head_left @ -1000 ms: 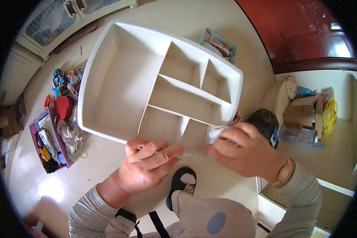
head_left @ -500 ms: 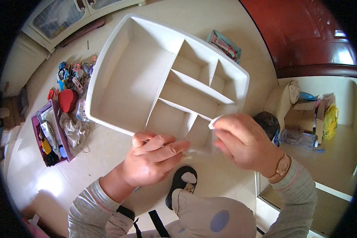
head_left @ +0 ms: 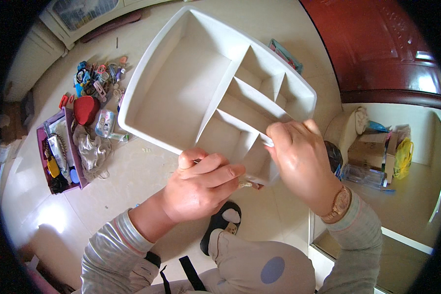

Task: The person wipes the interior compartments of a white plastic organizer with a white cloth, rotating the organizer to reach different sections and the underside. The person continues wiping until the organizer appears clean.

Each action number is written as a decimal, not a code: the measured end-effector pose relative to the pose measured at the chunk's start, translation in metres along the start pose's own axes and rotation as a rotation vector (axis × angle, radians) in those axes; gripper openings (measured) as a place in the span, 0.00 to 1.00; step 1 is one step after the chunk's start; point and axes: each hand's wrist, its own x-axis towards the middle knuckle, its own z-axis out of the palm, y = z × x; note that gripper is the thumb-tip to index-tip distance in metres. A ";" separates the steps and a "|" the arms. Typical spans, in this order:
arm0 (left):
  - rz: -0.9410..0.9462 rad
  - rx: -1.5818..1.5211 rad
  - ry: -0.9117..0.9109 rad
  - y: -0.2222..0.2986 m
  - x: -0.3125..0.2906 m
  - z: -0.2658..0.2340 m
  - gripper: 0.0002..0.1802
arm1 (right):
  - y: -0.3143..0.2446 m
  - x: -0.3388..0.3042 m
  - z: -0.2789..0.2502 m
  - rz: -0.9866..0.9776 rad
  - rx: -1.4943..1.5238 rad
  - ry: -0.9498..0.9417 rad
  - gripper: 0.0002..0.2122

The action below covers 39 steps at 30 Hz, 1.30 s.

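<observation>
A white divided storage box (head_left: 176, 93) hangs tilted in front of me, with one large compartment on the left and several smaller ones on the right. My left hand (head_left: 198, 183) grips its near rim, fingers wrapped over the edge. At the near right compartments, my right hand (head_left: 301, 157) is closed in a pinch. A small white piece (head_left: 268, 143), like a tissue or wipe, sticks out from its fingertips; most of it is hidden in the hand.
On the floor at left lie a pile of small hair accessories (head_left: 95, 81), a red heart-shaped case (head_left: 86, 110) and a purple bin (head_left: 76, 161) with assorted items. A teal basket (head_left: 286, 55) stands behind the box. At right are a cabinet shelf (head_left: 406, 196) and a dark red door (head_left: 377, 44).
The box has shifted up and to the right and tilted more. My right hand has moved up slightly along the small compartments, and my left hand has gone right with the rim.
</observation>
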 end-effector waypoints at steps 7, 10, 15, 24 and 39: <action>-0.020 0.039 0.013 0.004 -0.001 0.001 0.09 | -0.002 -0.007 -0.006 0.089 0.058 0.016 0.10; -0.002 -0.011 0.002 0.003 0.000 0.003 0.08 | 0.002 -0.012 -0.007 0.106 0.008 -0.093 0.08; -0.007 0.003 -0.044 0.001 -0.001 0.000 0.08 | 0.001 -0.008 0.005 0.055 0.198 0.155 0.10; -0.011 -0.017 -0.009 0.003 0.000 0.000 0.09 | -0.008 0.010 -0.018 -0.050 0.165 0.087 0.17; -0.021 -0.059 0.015 0.003 0.001 0.004 0.06 | -0.025 0.060 0.013 -0.019 0.103 0.091 0.11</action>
